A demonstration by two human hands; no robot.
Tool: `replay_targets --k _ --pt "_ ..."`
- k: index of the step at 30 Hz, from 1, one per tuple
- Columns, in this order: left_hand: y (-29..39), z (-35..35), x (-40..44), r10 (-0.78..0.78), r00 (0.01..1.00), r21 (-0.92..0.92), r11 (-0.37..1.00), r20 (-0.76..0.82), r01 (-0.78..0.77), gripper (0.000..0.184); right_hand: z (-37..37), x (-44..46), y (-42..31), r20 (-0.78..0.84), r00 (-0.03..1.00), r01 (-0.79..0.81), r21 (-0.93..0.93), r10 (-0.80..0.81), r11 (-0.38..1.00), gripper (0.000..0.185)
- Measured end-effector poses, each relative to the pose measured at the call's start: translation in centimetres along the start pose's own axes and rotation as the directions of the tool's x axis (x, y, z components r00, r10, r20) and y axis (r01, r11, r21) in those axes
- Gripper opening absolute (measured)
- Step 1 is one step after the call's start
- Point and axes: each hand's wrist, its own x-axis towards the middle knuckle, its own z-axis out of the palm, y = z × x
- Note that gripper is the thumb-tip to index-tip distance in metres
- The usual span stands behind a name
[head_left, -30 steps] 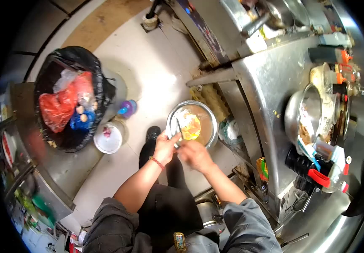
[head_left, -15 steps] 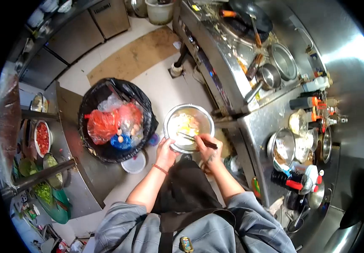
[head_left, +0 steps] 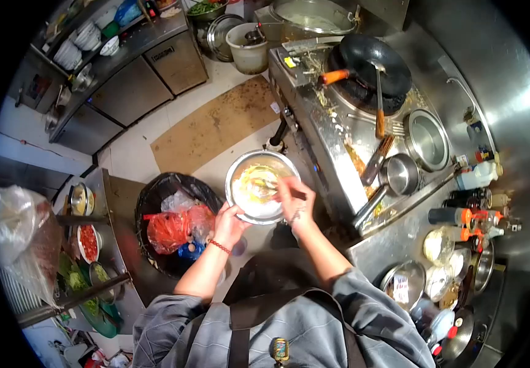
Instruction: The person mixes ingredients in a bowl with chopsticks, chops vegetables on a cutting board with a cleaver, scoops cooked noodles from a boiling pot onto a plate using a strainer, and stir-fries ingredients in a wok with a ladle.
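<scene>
A metal bowl [head_left: 233, 172] is held up in front of the body, with a streaky yellow and whitish egg mixture [head_left: 256, 184] inside it. My left hand [head_left: 229, 226] grips the bowl's lower left rim, a red bead bracelet on its wrist. Over the right side of the bowl, my right hand [head_left: 295, 201] is closed round chopsticks [head_left: 271, 186], whose tips reach into the mixture and look blurred.
A trash bin lined with a black bag [head_left: 148, 196] stands at lower left. To the right, the stove holds a black wok [head_left: 372, 64], a ladle and a saucepan [head_left: 400, 174]. Bottles and bowls line the right counter; chopped food sits at far left.
The view has tilted up and shows more stove. The bowl has come up off the floor area, nearer the stove. The mixture looks more blended, and the chopsticks have moved within it.
</scene>
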Motion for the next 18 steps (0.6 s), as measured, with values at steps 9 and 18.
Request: replay_targets --k 9,18 --pt "7.7 6.7 6.5 0.138 0.99 0.043 0.99 -0.028 -0.136 0.037 2.0 14.1 -5.5 0.452 0.891 0.07 -0.249 0.052 0.966 0.008" --pt "14.4 12.3 16.8 0.259 0.966 -0.031 0.965 0.012 -0.259 0.038 7.4 25.3 -4.4 0.182 0.983 -0.014 0.01 0.012 1.0 0.016"
